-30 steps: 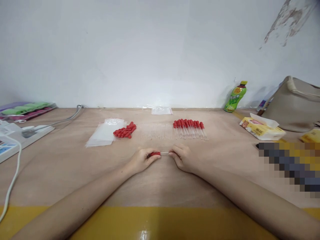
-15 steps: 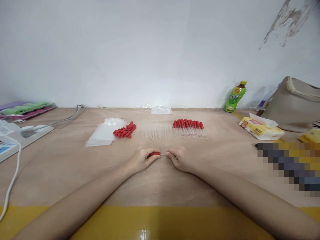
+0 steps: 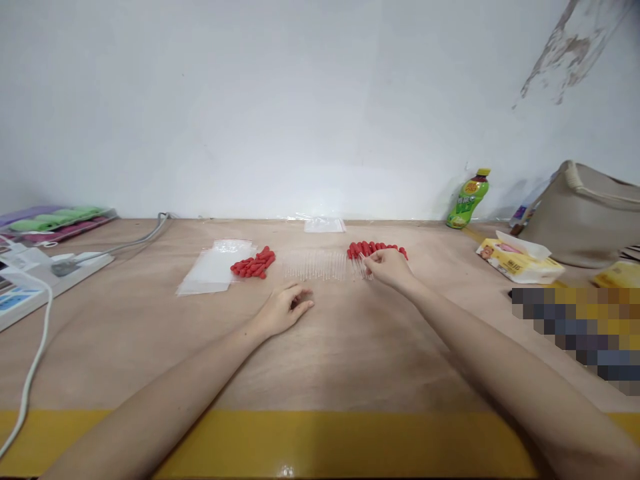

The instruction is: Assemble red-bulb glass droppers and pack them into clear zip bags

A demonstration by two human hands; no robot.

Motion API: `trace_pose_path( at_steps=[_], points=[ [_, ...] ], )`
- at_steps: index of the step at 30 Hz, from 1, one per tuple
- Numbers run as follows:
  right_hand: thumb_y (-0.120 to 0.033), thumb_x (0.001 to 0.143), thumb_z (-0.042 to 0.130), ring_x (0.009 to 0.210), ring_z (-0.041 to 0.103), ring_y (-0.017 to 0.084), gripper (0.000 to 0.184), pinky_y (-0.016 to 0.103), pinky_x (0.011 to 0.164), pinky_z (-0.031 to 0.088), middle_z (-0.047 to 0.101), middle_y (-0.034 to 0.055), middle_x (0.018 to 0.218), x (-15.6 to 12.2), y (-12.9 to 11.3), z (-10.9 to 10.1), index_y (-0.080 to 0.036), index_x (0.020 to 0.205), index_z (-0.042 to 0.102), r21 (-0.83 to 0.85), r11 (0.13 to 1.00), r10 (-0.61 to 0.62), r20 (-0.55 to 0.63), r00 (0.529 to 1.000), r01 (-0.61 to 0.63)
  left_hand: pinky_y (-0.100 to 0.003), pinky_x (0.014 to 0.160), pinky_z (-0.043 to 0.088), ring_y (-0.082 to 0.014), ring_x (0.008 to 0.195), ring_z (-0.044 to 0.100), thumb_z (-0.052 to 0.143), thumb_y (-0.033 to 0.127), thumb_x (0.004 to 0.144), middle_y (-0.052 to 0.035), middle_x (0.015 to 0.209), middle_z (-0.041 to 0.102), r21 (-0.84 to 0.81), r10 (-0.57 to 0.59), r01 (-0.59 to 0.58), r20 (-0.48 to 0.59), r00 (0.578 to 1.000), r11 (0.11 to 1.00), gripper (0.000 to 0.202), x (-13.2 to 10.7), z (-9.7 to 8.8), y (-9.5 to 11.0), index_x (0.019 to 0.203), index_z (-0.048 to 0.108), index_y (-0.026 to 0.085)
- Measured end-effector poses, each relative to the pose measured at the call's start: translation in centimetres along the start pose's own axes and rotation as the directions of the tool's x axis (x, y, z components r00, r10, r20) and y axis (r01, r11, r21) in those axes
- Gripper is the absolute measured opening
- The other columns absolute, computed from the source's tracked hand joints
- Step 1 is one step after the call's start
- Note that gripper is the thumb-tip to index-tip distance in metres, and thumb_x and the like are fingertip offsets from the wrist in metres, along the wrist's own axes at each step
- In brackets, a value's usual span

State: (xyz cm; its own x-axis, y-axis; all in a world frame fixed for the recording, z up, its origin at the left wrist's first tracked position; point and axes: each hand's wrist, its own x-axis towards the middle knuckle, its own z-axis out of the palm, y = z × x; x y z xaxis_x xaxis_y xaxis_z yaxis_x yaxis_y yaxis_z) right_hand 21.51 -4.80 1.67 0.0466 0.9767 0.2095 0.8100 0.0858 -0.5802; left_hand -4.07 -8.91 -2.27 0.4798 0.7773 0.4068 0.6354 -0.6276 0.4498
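Note:
My left hand (image 3: 284, 310) rests on the table with its fingers loosely curved, thumb apart, and nothing between them. Over a row of droppers with red rubber bulbs (image 3: 367, 249) and thin clear tubes, my right hand (image 3: 391, 268) pinches a dropper, mostly hidden by the fingers; a bit of clear tube shows at the fingertips. Left of that row lie several bare clear tubes (image 3: 315, 265), side by side. A heap of loose red rubber bulbs (image 3: 254, 264) sits farther left, partly on clear plastic bags (image 3: 207, 270).
Another small plastic bag (image 3: 324, 225) lies by the wall. To the right are a green drink bottle (image 3: 469, 200), a yellow tissue pack (image 3: 520, 260) and a beige bag (image 3: 585, 213). A power strip (image 3: 60, 283) with cables and packed coloured rolls (image 3: 55, 223) lie at left.
Both hands held a red-bulbed dropper between them at the table's middle. My left hand has let go and stayed near there; my right hand has moved forward and right to the dropper row.

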Motion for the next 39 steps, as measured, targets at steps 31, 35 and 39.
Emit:
trace_pose_path(
  at_steps=[31,35,39],
  points=[
    [-0.023,0.075,0.046,0.077,0.060,0.025,0.021,0.039,0.075,0.026,0.065,0.0156,0.080,2.9,-3.0,5.7,-0.012,0.077,0.064,-0.454,0.888,0.070,-0.007,0.998,-0.066,-0.025,0.065,0.046,-0.0124,0.070,0.056,0.050,0.027,0.081,-0.0039,0.086,0.058,-0.043,0.042,-0.042,-0.006,0.999,0.998,0.016,0.0,0.1,0.0,0.088,0.060,0.017],
    [-0.016,0.073,0.046,0.074,0.060,0.025,0.018,0.038,0.074,0.027,0.065,0.0154,0.078,2.6,-3.5,5.7,-0.012,0.072,0.064,-0.478,0.878,0.049,0.040,0.998,-0.024,-0.025,0.065,0.045,-0.0125,0.070,0.055,0.050,0.027,0.082,-0.0037,0.085,0.057,-0.040,0.040,-0.040,0.002,0.999,0.998,0.016,0.0,0.1,0.0,0.088,0.060,0.017],
    [-0.016,0.080,0.039,0.080,0.058,0.026,0.023,0.037,0.075,0.027,0.064,0.0181,0.084,0.8,-3.6,5.0,-0.007,0.086,0.059,-0.490,0.871,-0.040,0.007,0.999,0.039,-0.026,0.064,0.045,-0.0131,0.070,0.055,0.050,0.027,0.081,-0.0042,0.086,0.057,-0.023,0.015,-0.015,-0.018,1.000,1.000,0.017,-0.2,0.3,0.0,0.091,0.060,0.017]
  ],
)
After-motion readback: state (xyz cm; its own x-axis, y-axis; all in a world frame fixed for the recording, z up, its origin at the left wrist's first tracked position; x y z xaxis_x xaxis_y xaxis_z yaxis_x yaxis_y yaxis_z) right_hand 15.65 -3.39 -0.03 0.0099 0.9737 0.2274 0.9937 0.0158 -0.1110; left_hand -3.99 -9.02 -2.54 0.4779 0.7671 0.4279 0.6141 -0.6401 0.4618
